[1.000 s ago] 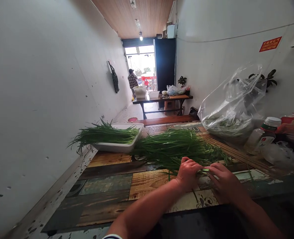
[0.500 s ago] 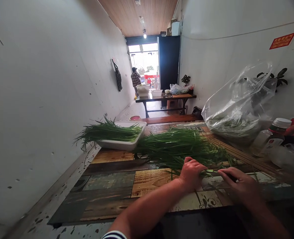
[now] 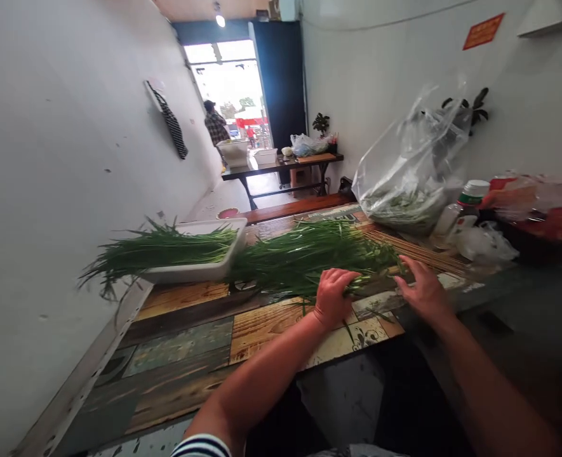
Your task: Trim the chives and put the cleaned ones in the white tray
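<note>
My left hand is closed around a small bunch of garlic chives, whose pale stem ends poke out to the right of the fist. Just right of those ends is my right hand, thumb and fingers apart and nothing visible between them. Its fingertips are close to the edge of a large loose heap of chives spread over the patterned wooden table. More chives lie in a white tray on the left, leaves hanging over its side.
Thin wooden skewers lie behind my right hand. A clear plastic bag of greens, a white-capped bottle and red packages stand at the right. Farther off are a second table and a person near the doorway.
My right hand has let go of the stem ends, opened and moved away toward the heap. My left hand keeps its bunch. The camera view has turned right and tilted down.
</note>
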`<state>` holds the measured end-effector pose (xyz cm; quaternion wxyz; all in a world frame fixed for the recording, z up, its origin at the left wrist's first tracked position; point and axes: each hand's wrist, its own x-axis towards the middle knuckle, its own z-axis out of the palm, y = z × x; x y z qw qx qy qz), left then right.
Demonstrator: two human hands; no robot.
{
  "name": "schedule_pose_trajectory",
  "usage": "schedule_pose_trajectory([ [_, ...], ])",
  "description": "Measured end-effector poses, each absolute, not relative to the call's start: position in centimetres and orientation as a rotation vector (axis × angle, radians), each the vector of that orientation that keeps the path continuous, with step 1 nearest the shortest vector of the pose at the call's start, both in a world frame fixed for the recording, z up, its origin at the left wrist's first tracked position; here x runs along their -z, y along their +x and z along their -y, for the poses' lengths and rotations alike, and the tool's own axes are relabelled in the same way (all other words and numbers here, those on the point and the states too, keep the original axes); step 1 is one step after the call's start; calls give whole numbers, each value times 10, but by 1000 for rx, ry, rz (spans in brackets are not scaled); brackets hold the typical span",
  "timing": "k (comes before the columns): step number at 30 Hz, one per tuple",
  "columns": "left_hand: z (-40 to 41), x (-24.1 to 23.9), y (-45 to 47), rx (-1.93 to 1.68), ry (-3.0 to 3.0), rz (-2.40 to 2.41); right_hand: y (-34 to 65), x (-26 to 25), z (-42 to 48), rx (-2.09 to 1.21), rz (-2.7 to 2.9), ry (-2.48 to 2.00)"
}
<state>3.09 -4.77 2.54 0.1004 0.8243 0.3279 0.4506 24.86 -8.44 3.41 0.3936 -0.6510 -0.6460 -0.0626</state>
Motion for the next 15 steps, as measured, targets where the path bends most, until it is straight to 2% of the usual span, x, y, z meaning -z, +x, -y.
schedule_pose_trajectory([
  [7, 43, -4, 33, -1355, 2406, -889, 235, -10, 68, -83, 1718, -1723],
  [15, 38, 11, 41, -1207, 2498, -828, 227, -2, 74, -50, 1765, -1571],
])
